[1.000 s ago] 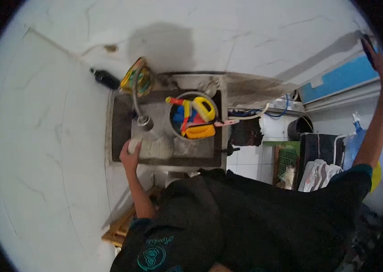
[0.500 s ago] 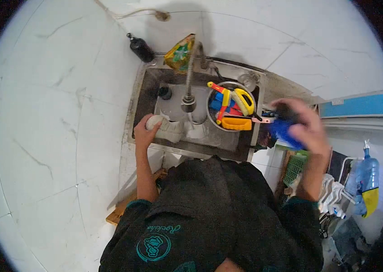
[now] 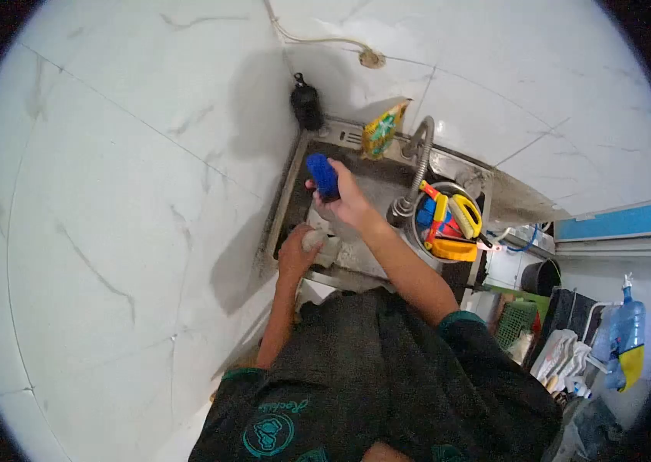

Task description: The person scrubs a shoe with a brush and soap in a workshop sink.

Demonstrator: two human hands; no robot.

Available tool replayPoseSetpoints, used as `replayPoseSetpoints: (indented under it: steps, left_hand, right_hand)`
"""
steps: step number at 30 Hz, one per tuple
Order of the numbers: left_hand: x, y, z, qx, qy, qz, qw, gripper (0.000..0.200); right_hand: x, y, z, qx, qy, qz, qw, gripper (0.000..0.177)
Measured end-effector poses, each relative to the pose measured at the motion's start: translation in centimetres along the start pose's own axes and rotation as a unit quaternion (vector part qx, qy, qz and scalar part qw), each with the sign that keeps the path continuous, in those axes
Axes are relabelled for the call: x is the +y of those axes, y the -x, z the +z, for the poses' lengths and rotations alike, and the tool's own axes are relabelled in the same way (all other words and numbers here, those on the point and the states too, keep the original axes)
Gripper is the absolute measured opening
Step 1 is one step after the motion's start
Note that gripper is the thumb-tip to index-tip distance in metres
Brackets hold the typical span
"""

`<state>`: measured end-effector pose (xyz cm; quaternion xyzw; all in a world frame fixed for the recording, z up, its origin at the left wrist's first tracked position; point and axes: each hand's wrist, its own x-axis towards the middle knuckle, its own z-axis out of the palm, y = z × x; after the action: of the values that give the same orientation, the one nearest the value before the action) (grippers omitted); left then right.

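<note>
In the head view, my left hand (image 3: 293, 256) is low at the near left of the steel sink (image 3: 285, 202), its fingers wrapped round one end of an off-white, shoe-like item (image 3: 327, 251). Part of that item hides behind the hand and my right arm. My right hand (image 3: 350, 203) is raised over the sink, above and beyond the left one. It grips a scrub brush (image 3: 322, 175) whose blue bristles face up and left. Brush and off-white item are apart.
A metal bowl (image 3: 460, 187) of colourful brushes and tools stands at the sink's right, beside the flexible faucet (image 3: 423, 165). A yellow-green pouch (image 3: 382, 132) and black bottle (image 3: 306, 106) stand along the back. Farther right are a green basket (image 3: 516, 322) and blue water bottle (image 3: 628, 331).
My right hand has swung left with the brush, from right of the sink to over its left part. The left hand still holds the off-white item. The camera view has shifted and turned.
</note>
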<state>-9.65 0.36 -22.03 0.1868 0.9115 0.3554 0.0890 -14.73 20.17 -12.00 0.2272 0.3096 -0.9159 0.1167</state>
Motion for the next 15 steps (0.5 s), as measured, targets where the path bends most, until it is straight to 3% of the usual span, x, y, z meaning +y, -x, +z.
replayPoseSetpoints:
  steps: [2, 6, 9, 15]
  left_hand:
    - [-0.1, -0.4, -0.6, -0.025, -0.016, -0.011, 0.999, 0.043]
    - [-0.8, -0.2, -1.1, -0.018, -0.004, 0.013, 1.000, 0.042]
    - [-0.9, -0.4, -1.4, -0.027, -0.007, 0.001, 1.000, 0.041]
    - [-1.8, -0.7, -1.1, -0.056, 0.007, -0.013, 0.998, 0.047]
  right_hand:
    - [-1.6, -3.5, 0.4, 0.025, -0.043, 0.013, 0.999, 0.040]
    - [-3.1, -8.8, 1.8, 0.092, 0.040, -0.065, 0.993, 0.042]
    - [-3.8, -11.2, 2.6, 0.094, 0.001, -0.141, 0.986, 0.046]
    - [-5.4, -14.8, 6.7, 0.342, 0.116, -0.234, 0.903, 0.075]
